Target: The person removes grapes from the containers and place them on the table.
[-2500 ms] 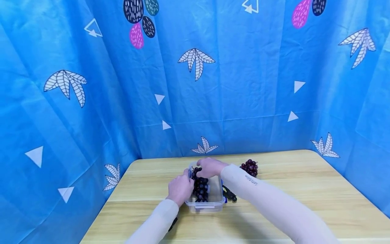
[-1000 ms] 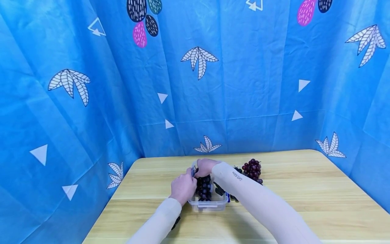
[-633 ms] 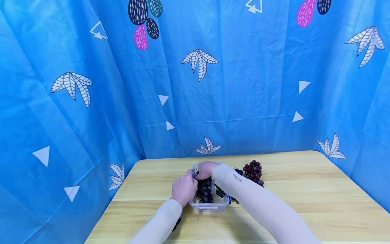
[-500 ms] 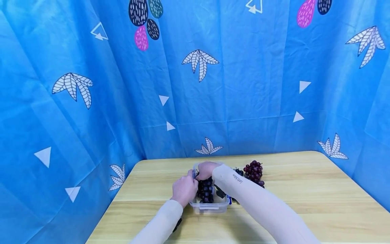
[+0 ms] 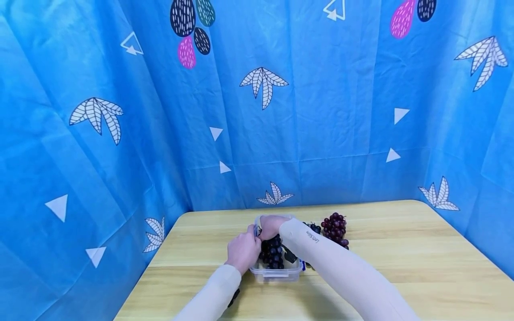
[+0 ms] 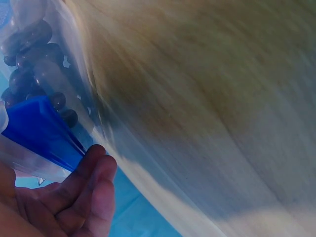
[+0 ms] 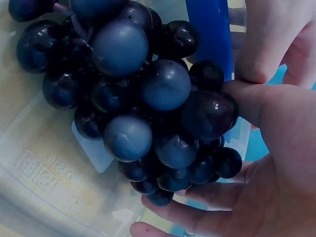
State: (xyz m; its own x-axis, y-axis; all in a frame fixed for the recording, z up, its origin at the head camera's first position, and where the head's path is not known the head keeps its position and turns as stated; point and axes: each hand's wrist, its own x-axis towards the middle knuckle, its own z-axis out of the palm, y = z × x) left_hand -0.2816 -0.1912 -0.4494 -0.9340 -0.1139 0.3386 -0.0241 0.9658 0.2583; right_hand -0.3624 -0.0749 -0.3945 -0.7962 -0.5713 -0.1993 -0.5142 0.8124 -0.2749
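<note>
A clear plastic food container (image 5: 277, 275) stands on the table with a bunch of dark grapes (image 5: 273, 254) inside. My left hand (image 5: 242, 249) grips the container's left side. In the left wrist view its fingertips meet the edge of the folded-out blue latch (image 6: 44, 131). From above, my right hand (image 5: 271, 226) reaches into the container's far-left part. The right wrist view has that hand's thumb and fingers around one end of the dark grapes (image 7: 148, 98). The right forearm hides part of the container's right side.
Right of the container lie a bunch of red grapes (image 5: 334, 227) and some darker grapes (image 5: 315, 228), partly behind the right arm. Another blue latch (image 5: 303, 265) hangs at the container's right. Blue patterned curtains (image 5: 333, 133) enclose the wooden table (image 5: 385, 254).
My right hand has gone lower into the container and its forearm has shifted left, uncovering more of the red grapes. The left hand keeps its grip on the container's side.
</note>
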